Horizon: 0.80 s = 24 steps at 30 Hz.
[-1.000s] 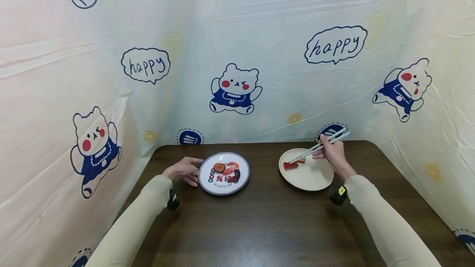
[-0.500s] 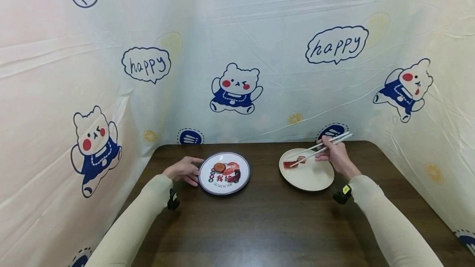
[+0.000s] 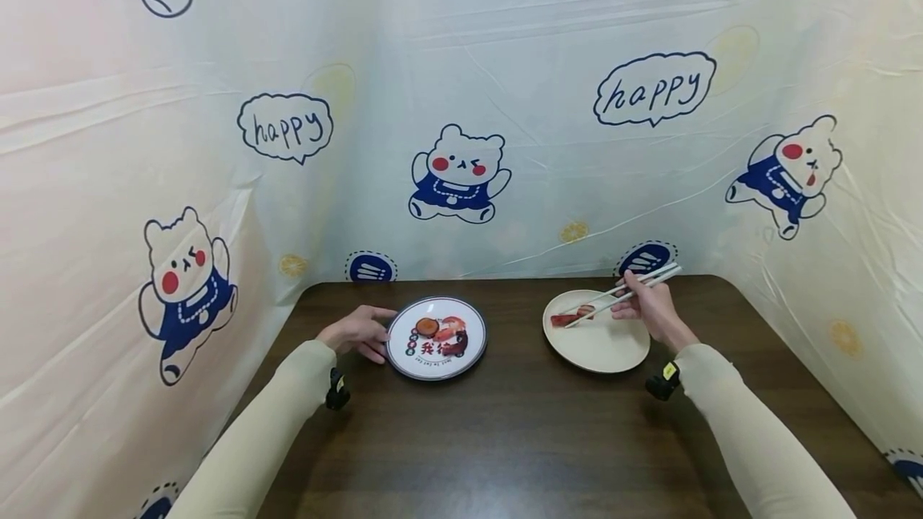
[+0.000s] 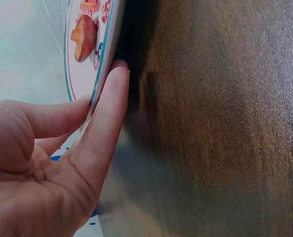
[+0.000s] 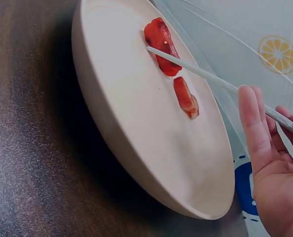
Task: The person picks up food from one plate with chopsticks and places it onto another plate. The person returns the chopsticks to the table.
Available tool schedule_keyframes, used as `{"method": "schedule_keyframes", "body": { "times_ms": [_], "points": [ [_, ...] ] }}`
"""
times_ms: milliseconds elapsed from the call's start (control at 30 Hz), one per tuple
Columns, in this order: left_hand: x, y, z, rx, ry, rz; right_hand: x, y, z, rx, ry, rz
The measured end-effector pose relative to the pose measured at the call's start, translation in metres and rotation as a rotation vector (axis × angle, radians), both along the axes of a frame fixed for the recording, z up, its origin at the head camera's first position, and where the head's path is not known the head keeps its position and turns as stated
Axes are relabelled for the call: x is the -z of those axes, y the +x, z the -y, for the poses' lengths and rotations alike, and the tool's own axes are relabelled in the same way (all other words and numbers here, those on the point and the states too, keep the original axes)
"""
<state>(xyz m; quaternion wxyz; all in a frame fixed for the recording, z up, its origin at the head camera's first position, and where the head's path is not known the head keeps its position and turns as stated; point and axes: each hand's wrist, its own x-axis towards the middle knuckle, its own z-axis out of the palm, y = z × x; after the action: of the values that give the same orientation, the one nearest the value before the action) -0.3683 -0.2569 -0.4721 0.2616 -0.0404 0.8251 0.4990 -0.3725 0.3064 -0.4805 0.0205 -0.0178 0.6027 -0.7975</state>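
My left hand (image 3: 358, 332) pinches the left edge of a white plate (image 3: 398, 332) with a dark rim and a printed food picture. In the left wrist view, the thumb lies on the rim and the fingers reach underneath. My right hand (image 3: 649, 307) holds a pair of pale chopsticks (image 3: 652, 276) above a cream plate (image 3: 606, 347). Two red pieces of food lie on that plate, a larger dark-spotted one (image 5: 161, 47) and a smaller one (image 5: 186, 98). One chopstick tip is at the larger piece; whether it touches is unclear. The other chopstick is mostly hidden in the right wrist view.
Both plates are on a dark wooden table (image 3: 461, 439), with a gap between them. A patterned cloth (image 3: 534, 158) with bear drawings rises behind the table and along both sides. Each wrist bears a small black camera.
The chopsticks, close together a second ago, have spread apart, and my right hand has shifted slightly. Both red pieces stay on the cream plate. My left hand keeps its hold.
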Motion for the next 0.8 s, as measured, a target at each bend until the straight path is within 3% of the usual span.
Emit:
{"method": "schedule_keyframes", "body": {
  "times_ms": [400,800],
  "points": [
    [0.0023,0.001,0.0001,0.003,0.003,-0.007,0.0036,0.0021,0.0052,0.033,0.031,0.028],
    [0.0007,0.0004,-0.0009,-0.011,0.0,-0.01,0.0032,0.0023,0.0085,0.043,0.047,-0.019]
  ]
}}
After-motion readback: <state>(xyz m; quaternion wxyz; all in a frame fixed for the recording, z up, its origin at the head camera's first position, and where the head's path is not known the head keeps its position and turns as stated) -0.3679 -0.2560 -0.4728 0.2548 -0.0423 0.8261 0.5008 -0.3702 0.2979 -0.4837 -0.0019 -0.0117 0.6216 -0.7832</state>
